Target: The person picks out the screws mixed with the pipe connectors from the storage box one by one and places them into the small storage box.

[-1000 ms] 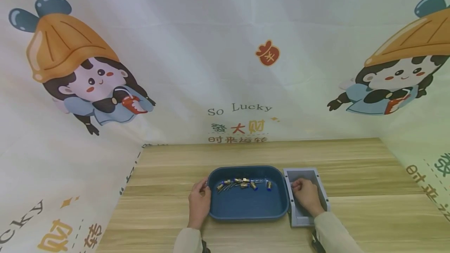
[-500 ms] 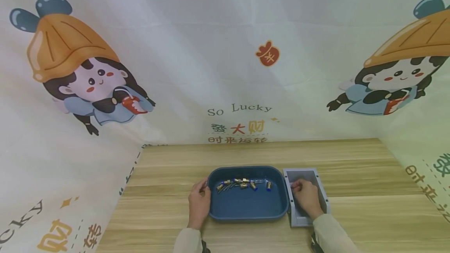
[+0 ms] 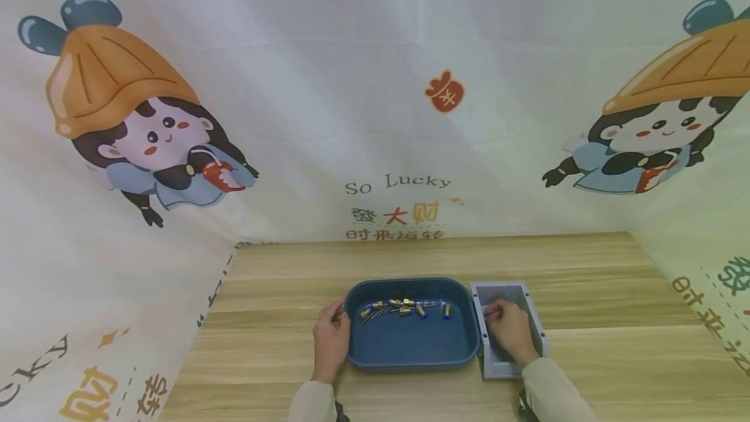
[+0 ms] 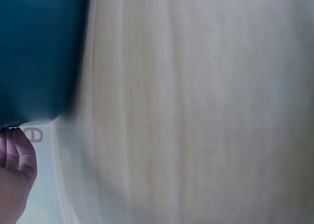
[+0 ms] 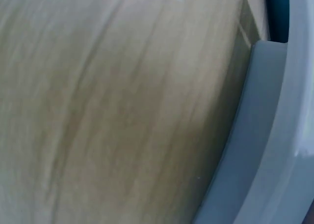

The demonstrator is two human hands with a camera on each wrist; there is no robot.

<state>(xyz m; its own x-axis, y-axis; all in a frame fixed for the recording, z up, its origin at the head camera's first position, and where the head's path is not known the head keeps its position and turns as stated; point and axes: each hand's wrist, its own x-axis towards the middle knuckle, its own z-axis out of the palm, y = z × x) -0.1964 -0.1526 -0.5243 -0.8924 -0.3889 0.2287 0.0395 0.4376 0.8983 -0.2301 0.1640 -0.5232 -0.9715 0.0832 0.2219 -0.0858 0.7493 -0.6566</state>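
Note:
A dark blue tray (image 3: 413,350) lies on the table in the head view, with several small brass fittings (image 3: 404,303) with blue ends and thin metal screws or pins (image 3: 379,311) near its far side. My left hand (image 3: 331,340) holds the tray's left rim; its curled fingers meet the tray edge in the left wrist view. A grey open bin (image 3: 502,370) stands against the tray's right side. Inside it is my right hand (image 3: 513,331), with bent fingers near the bin's left wall. Whether those fingertips pinch anything is hidden.
Wood-patterned table (image 3: 293,266) surrounds both containers. A printed white cloth (image 3: 328,116) hangs behind and at both sides. In the right wrist view the grey bin's outer wall (image 5: 274,130) fills the right edge.
The view shifts very slightly. Both hands, the tray and the bin keep their places, and the fittings have not moved.

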